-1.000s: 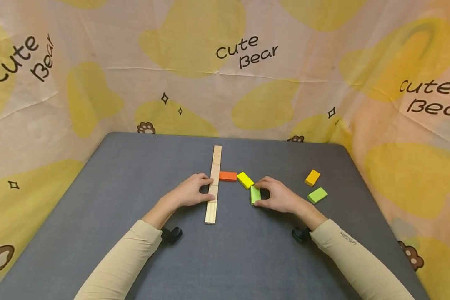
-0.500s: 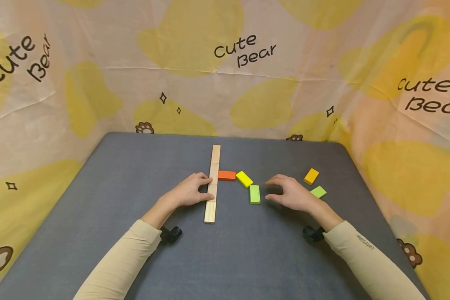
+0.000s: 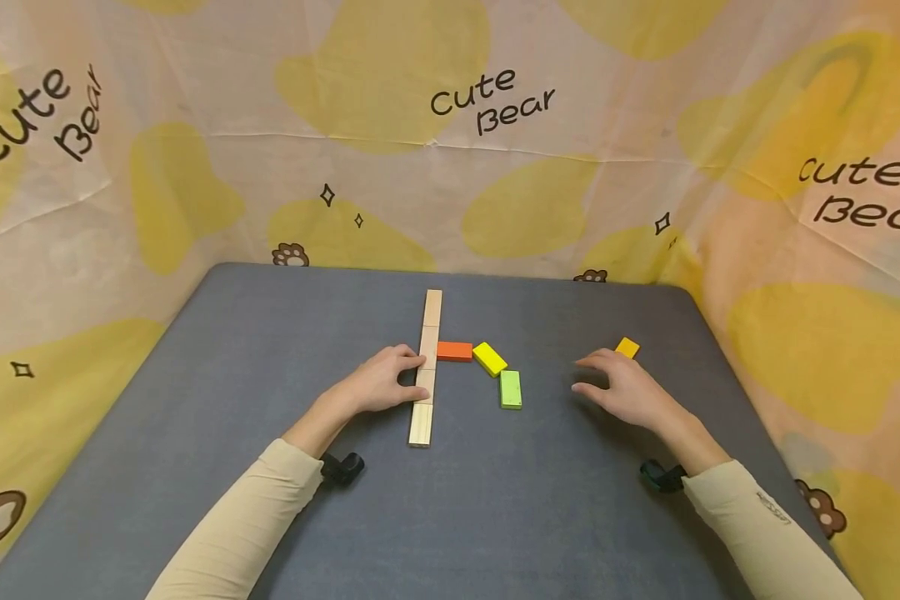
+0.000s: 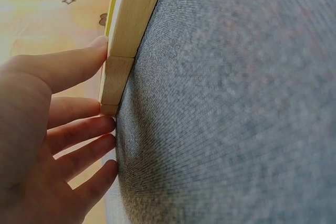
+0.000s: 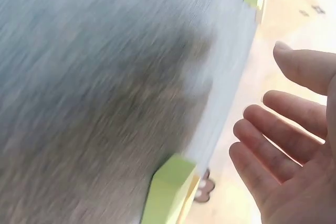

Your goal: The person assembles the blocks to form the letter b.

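Note:
Plain wooden blocks [image 3: 430, 340] lie end to end in one long row. My left hand [image 3: 381, 382] is at the row's left side, its thumb and fingertips resting on the blocks. A red-orange block [image 3: 454, 352] runs off the row to the right, followed by a slanted yellow block [image 3: 490, 359] and a green block [image 3: 511, 390]. My right hand [image 3: 624, 387] hovers above the table at the right, fingers spread and holding nothing. Below it, in the right wrist view, lies another green block [image 5: 169, 190], hidden by the hand in the head view.
An amber block [image 3: 627, 347] lies just beyond the right hand, partly covered by it. The grey table [image 3: 330, 533] is bordered at the back and sides by a printed cloth [image 3: 390, 100]. A dark wrist camera [image 3: 343, 469] sits low by the left cuff.
My right hand has let go of the green block beside the yellow one and moved right, over the second green block. My left hand stays at the wooden row.

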Demonstrator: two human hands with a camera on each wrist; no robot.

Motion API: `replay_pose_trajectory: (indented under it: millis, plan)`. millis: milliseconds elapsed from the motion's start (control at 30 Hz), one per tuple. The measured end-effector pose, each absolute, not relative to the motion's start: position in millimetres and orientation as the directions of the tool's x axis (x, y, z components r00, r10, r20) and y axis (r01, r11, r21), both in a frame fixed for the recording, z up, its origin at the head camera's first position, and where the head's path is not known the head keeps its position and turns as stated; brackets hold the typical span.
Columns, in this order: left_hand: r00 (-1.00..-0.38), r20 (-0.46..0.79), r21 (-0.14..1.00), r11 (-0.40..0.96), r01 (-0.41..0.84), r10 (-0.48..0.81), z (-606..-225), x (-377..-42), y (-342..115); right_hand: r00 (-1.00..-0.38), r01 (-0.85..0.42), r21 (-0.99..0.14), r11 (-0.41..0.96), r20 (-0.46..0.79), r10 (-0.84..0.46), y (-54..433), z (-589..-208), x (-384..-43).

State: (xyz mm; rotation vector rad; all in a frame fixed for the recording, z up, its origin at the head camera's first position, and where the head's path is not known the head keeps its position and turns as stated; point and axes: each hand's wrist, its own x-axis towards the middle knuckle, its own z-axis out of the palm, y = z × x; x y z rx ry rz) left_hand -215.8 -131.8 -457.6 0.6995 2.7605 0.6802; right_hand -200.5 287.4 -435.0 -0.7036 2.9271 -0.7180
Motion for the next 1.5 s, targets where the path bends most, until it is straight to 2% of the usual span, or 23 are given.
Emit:
replay_pose_trajectory:
  millis: [300, 700, 1133, 1500]
  plan:
    - [-0.866, -0.099, 0.491, 0.781, 0.386, 0.491, -459, -214, -132, -0.945, -0.309, -0.454, 0.836, 0.044, -0.325, 319, -437, -192]
    - [-0.86, -0.069, 0.474, 0.775, 0.417, 0.505, -457, -216, -132, -0.946, -0.325, -0.415, 0.85, 0.149, -0.289, 352, -442, -187]
    - [-0.858, -0.056, 0.483, 0.765, 0.425, 0.511, -459, -216, -132, -0.96, -0.28, -0.42, 0.863, 0.098, -0.263, 358, -453, -189]
    - [-0.862, -0.066, 0.484, 0.772, 0.412, 0.502, -458, -214, -132, -0.953, -0.301, -0.44, 0.846, 0.111, -0.282, 352, -451, -192]
